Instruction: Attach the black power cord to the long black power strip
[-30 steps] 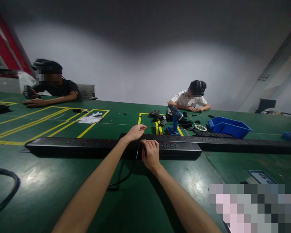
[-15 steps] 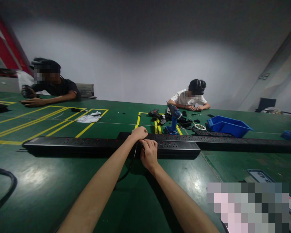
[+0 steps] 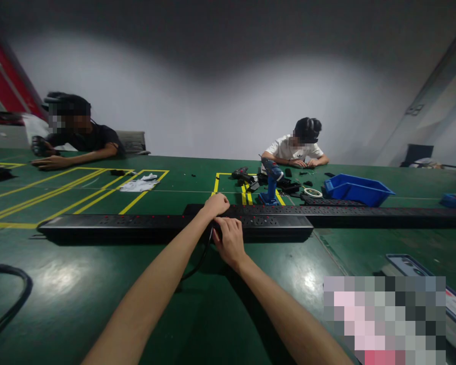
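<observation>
A long black power strip (image 3: pixel 110 223) with rows of sockets and small red dots lies crosswise in front of me. Over its middle, my left hand (image 3: pixel 216 204) is closed with its fingers curled down, hiding whatever they grip. Just below and to its right, my right hand (image 3: pixel 231 242) is closed at the strip's near edge, fingertips pinched by the upper end of a black cable (image 3: pixel 204 256). That cable hangs toward me and passes behind my left forearm. Its end is hidden between my hands. A second long black strip (image 3: pixel 349 215) lies behind, reaching to the right.
Beyond the strips stand a blue cordless drill (image 3: pixel 269 182), a tape roll (image 3: pixel 312 192) and a blue bin (image 3: pixel 359 190). Two people sit across the green table. A thick cable loop (image 3: pixel 25 284) lies at left, a phone (image 3: pixel 414 268) at right. White gloves (image 3: pixel 139 183) lie farther back.
Both hands have shifted slightly left along the strip, the right fingertips coming closer under the left hand. The camera view has moved a little. The strips stay in place.
</observation>
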The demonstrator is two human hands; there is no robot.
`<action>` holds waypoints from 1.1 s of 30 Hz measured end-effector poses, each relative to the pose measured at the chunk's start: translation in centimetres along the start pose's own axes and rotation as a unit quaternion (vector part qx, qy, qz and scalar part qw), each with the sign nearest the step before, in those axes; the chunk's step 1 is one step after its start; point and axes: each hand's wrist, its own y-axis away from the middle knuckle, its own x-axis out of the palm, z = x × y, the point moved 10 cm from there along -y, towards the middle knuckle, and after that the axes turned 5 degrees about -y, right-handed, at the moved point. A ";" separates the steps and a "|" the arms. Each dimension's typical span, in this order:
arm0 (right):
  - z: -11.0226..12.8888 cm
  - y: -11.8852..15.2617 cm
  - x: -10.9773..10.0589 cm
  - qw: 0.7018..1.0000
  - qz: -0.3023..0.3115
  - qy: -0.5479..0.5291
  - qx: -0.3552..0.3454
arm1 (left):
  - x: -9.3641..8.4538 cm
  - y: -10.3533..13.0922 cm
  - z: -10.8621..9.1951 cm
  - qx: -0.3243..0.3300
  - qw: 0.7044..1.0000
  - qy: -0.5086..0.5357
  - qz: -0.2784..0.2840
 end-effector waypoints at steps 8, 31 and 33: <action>-0.1 0.5 -0.7 1.000 0.023 0.011 0.001 | 0.1 0.9 0.2 -0.024 1.000 0.004 -0.007; -4.3 1.1 -2.2 0.985 0.017 0.129 0.118 | 0.1 2.0 2.5 -0.186 0.981 -0.053 -0.024; -4.2 1.0 -2.1 0.984 0.020 0.131 0.115 | -0.1 2.0 2.5 -0.180 0.981 -0.056 -0.034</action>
